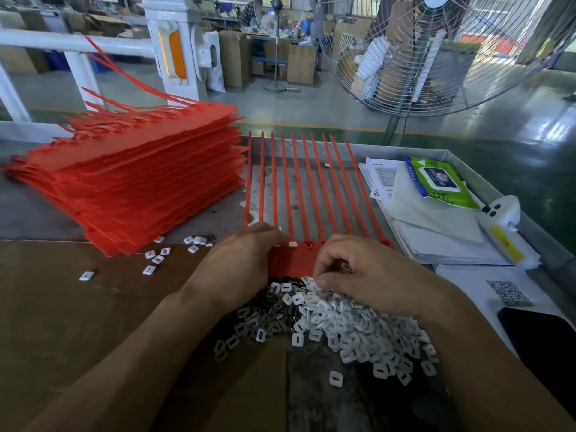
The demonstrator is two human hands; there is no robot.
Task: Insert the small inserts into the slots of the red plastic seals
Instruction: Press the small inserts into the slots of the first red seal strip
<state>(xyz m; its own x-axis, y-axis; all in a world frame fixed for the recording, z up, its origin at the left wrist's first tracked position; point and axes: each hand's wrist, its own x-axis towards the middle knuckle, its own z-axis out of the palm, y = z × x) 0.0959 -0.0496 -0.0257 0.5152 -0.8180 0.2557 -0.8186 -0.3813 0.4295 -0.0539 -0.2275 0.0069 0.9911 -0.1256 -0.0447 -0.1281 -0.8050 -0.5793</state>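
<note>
A strip of red plastic seals (293, 260) lies flat in front of me, its thin tails (299, 182) fanning away toward the table's far edge. Some slots along its head bar hold a white insert (293, 244). My left hand (240, 260) rests on the strip's left end, its fingertips pressing at a slot. My right hand (361, 269) hovers over the strip's right part with fingers curled, pinching small inserts. A big heap of white inserts (349, 325) lies just below both hands.
A tall stack of red seal strips (134, 182) stands at the left. Loose inserts (156, 257) lie scattered beside it. Papers (436, 232), a green wipes pack (439, 182) and a white tool (505, 226) sit at the right; a dark phone (542, 347) lies near the right edge. A large fan (436, 51) stands beyond the table.
</note>
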